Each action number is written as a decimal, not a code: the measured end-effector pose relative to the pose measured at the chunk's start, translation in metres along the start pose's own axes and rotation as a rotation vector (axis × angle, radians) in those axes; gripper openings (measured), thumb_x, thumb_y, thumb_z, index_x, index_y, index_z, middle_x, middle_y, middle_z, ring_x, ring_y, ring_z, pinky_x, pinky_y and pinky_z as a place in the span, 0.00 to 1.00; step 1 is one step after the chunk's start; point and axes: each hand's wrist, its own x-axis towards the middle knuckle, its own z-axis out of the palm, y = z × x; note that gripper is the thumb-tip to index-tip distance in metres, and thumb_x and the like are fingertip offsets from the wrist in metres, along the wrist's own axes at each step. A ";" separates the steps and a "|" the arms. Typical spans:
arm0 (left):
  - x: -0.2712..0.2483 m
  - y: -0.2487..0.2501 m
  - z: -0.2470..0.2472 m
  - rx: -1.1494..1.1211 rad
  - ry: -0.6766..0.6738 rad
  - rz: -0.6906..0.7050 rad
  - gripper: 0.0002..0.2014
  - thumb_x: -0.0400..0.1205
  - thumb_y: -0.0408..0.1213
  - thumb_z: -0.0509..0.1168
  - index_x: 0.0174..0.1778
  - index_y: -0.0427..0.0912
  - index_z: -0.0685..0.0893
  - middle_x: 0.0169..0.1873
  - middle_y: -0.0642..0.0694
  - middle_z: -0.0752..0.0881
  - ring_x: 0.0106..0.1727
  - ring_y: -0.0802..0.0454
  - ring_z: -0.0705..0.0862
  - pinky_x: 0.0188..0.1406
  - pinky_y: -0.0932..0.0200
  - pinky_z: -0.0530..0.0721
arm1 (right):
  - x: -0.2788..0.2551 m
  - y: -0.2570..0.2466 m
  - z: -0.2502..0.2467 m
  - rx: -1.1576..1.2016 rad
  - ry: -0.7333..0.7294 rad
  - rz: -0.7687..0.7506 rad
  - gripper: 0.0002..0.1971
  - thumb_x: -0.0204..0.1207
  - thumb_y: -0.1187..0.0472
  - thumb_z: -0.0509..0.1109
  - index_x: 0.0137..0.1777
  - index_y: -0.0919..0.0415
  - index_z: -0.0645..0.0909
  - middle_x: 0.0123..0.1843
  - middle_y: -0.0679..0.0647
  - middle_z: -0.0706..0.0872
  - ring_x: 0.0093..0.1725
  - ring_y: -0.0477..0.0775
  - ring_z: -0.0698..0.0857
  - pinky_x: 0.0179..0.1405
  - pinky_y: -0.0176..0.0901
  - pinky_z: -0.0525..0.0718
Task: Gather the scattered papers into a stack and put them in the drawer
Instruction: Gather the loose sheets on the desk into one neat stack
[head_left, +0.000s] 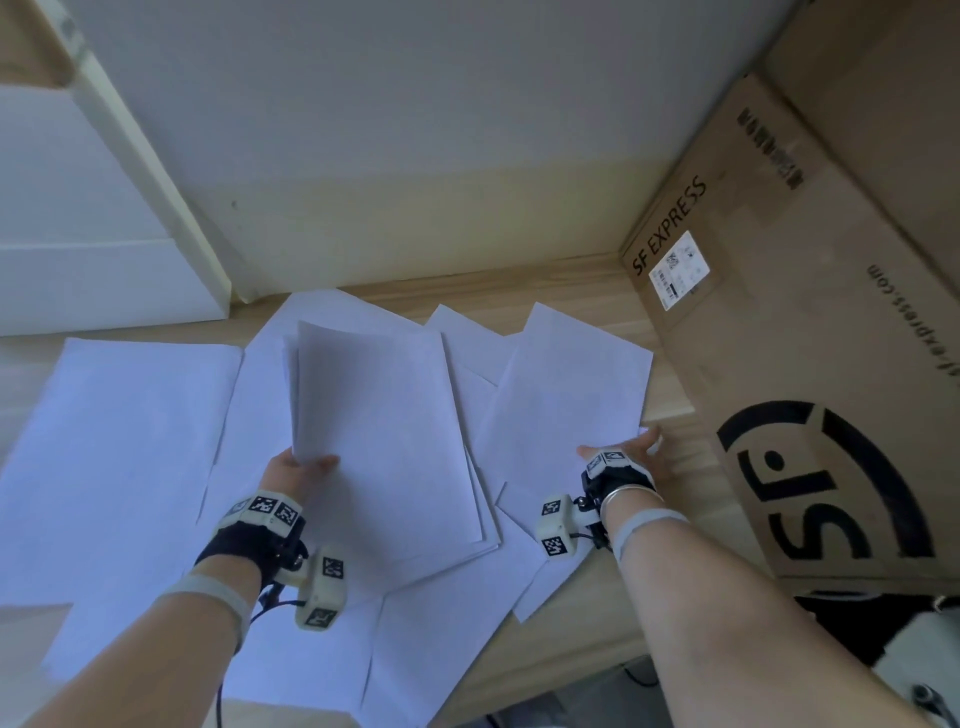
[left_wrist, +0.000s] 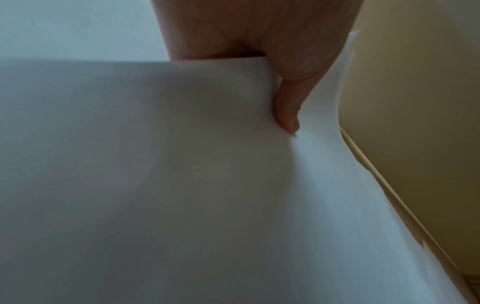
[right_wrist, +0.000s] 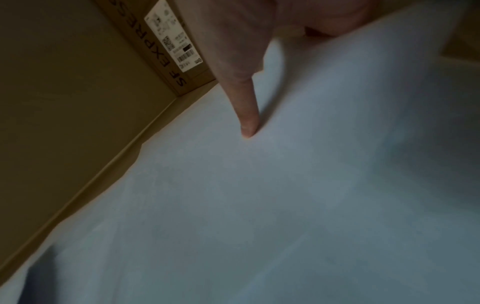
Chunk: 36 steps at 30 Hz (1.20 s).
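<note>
Papers (head_left: 130, 441): plain white sheets, overlapping, scattered flat across the wooden surface. Small stack (head_left: 384, 415): a few sheets, lifted at its near-left corner, tilted. Right sheet (head_left: 566, 395): near edge raised. Drawer: not identifiable.

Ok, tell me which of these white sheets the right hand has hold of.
The sheet nearest the cardboard box: the right hand pinches the near corner of that far-right sheet. The left hand holds a separate raised bundle.

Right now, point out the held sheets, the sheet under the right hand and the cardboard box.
held sheets (head_left: 384, 415), head view, middle of the top sheet's face.
sheet under the right hand (head_left: 566, 384), head view, centre of the sheet.
cardboard box (head_left: 810, 332), head view, bare brown side panel.
</note>
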 end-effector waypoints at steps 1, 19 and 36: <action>-0.001 0.000 0.000 -0.004 -0.001 0.000 0.16 0.77 0.30 0.69 0.60 0.29 0.81 0.44 0.35 0.83 0.46 0.41 0.80 0.53 0.48 0.79 | -0.007 -0.005 -0.001 0.044 -0.010 -0.027 0.44 0.78 0.64 0.69 0.84 0.55 0.41 0.84 0.66 0.50 0.82 0.71 0.56 0.80 0.65 0.56; -0.011 -0.004 0.001 0.037 0.016 0.025 0.18 0.77 0.31 0.69 0.62 0.27 0.81 0.56 0.26 0.85 0.48 0.41 0.79 0.54 0.48 0.77 | -0.025 0.003 -0.020 0.219 0.101 0.046 0.29 0.75 0.54 0.72 0.72 0.64 0.70 0.69 0.60 0.81 0.65 0.62 0.82 0.54 0.48 0.76; -0.020 -0.002 -0.003 0.095 -0.020 0.030 0.19 0.78 0.30 0.68 0.64 0.27 0.79 0.56 0.26 0.84 0.48 0.41 0.79 0.54 0.48 0.77 | -0.016 -0.006 -0.075 0.165 0.205 -0.341 0.14 0.75 0.69 0.59 0.57 0.57 0.78 0.54 0.57 0.87 0.43 0.59 0.81 0.47 0.45 0.77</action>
